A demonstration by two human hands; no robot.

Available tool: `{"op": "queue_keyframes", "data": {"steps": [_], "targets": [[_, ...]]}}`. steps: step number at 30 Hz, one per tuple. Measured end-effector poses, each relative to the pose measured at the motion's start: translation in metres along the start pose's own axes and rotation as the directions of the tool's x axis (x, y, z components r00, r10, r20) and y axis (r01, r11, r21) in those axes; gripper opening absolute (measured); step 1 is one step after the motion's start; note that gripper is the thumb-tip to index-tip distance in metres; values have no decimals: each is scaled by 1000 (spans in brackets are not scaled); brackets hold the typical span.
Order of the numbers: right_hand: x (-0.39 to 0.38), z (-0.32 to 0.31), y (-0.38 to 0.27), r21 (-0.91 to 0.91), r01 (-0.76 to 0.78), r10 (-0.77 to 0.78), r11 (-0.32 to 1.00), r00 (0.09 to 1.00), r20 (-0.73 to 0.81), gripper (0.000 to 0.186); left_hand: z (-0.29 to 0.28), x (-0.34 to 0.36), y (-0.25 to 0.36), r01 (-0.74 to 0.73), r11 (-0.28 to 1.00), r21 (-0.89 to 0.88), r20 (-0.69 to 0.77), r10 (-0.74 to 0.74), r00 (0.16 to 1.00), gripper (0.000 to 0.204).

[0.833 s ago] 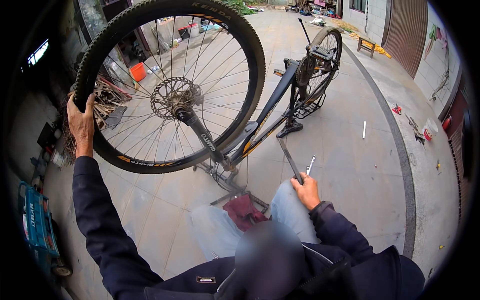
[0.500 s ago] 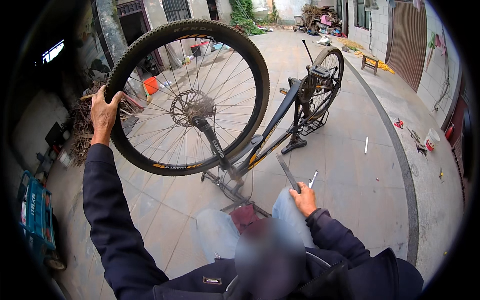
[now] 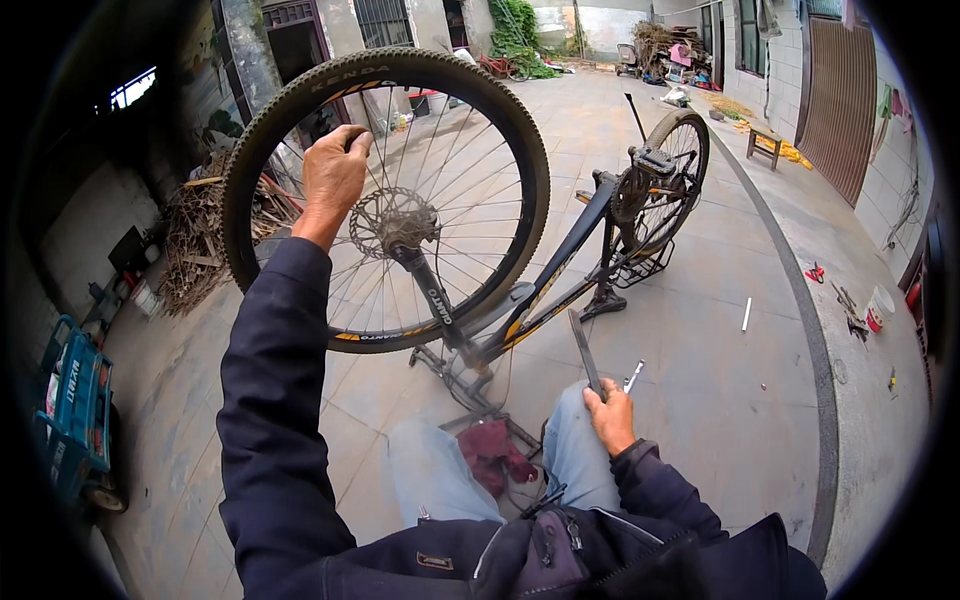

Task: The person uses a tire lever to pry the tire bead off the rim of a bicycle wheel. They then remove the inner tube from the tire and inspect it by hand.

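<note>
An upside-down bicycle [image 3: 560, 270] stands before me, its front wheel [image 3: 541, 190] raised on the left side. My left hand [image 3: 335, 175] is in front of this wheel's spokes, above and left of the brake disc [image 3: 372, 225]. Its fingers are curled together; whether a spoke is pinched between them is hidden. Over my right knee, my right hand [image 3: 612, 418] grips a flat dark metal bar [image 3: 585, 350] that points up and away. A silvery wrench-like tool [image 3: 634, 376] shows just beyond that hand; I cannot tell whether it is held or lying on the floor.
A dark red cloth [image 3: 490, 455] lies between my knees by the handlebar. To the right are a white strip [image 3: 747, 314], red-handled pliers or scissors [image 3: 815, 273], loose tools [image 3: 850, 310] and a white bucket [image 3: 879, 308]. A blue cart [image 3: 75, 410] stands left, near piled sticks [image 3: 200, 240].
My left hand has left the tyre's left edge and moved right, in front of the spokes. The front wheel seems turned slightly counterclockwise. My right hand still holds the bar.
</note>
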State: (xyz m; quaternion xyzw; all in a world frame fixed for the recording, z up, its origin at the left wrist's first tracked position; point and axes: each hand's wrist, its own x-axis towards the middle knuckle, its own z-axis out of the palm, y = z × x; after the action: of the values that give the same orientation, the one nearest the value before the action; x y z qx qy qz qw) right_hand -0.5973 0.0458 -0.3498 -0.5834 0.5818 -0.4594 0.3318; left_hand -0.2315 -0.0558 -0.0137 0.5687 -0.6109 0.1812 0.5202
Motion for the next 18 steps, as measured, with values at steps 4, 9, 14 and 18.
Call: {"op": "queue_keyframes", "data": {"steps": [4,9,14,18], "targets": [[-6,10,-16,-59,27,-25,998,999,26,34,53,15,9,16,1000,-17,-148,-18,989,30],[-1,9,-7,-111,152,-158,982,986,-46,32,104,18,19,57,993,107,-145,-41,989,40],[1,10,-3,-123,139,-147,983,988,-52,31,122,28,-4,231,965,-123,-95,-243,965,39],[2,9,-5,-136,147,-157,980,986,-62,31,125,35,-26,373,742,-557,144,-357,923,34]]}}
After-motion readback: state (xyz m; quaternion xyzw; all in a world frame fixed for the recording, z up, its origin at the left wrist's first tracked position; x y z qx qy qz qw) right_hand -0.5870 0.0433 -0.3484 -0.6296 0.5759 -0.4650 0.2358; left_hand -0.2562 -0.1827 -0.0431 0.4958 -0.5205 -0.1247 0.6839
